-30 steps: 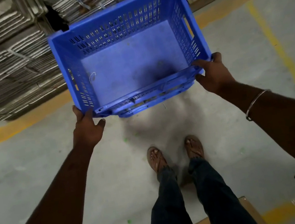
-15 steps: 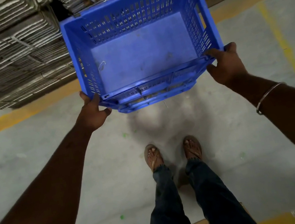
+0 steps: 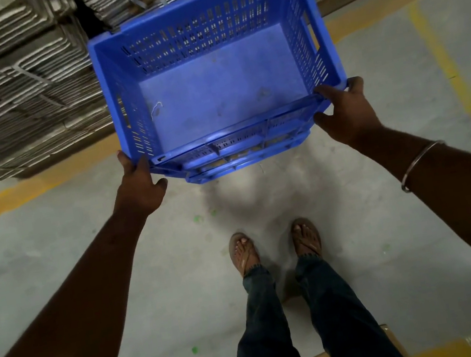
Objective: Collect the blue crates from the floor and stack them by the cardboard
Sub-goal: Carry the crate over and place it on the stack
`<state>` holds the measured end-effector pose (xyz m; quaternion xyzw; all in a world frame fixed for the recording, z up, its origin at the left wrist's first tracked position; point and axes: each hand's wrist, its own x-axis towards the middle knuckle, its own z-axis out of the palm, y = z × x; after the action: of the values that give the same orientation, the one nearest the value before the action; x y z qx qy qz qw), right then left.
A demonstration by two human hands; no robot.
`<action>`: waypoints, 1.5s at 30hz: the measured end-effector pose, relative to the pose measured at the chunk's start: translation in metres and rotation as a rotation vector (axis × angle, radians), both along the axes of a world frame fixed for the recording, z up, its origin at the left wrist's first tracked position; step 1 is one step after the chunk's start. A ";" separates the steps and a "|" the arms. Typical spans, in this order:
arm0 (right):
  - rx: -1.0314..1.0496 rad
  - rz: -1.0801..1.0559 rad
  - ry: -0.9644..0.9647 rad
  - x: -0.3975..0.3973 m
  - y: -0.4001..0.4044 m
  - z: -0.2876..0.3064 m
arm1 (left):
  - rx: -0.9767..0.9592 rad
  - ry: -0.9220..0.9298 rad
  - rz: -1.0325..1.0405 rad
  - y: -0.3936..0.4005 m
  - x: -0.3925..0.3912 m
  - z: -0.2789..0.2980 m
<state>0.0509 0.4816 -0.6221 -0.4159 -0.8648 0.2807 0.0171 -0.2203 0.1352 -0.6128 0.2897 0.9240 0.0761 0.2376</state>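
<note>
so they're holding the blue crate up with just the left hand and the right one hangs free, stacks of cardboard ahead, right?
Not quite. The head view shows both hands on the blue crate: the left hand grips its near left corner and the right hand grips its near right corner. The rest holds: the crate is held up, with the cardboard stacks ahead.

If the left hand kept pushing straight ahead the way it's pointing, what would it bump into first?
Probably the stacked cardboard: the left hand, gripping the blue crate's near corner, points up-frame toward it. Depth is unclear from this view.
</note>
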 end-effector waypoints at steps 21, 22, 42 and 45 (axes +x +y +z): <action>-0.078 0.128 -0.029 0.018 0.009 0.003 | -0.063 -0.056 0.112 0.007 0.029 0.010; -0.091 0.133 -0.034 0.021 0.007 0.004 | -0.067 -0.064 0.125 0.007 0.034 0.011; -0.155 0.187 -0.176 0.047 0.011 0.245 | 0.112 -0.105 -0.073 0.058 0.084 0.254; -0.108 0.224 -0.191 0.052 0.021 0.289 | 0.078 -0.127 -0.118 0.073 0.088 0.297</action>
<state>0.1031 0.5022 -0.3335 -0.3421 -0.8871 0.2861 -0.1188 -0.1323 0.2079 -0.3156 0.3474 0.8847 0.1163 0.2883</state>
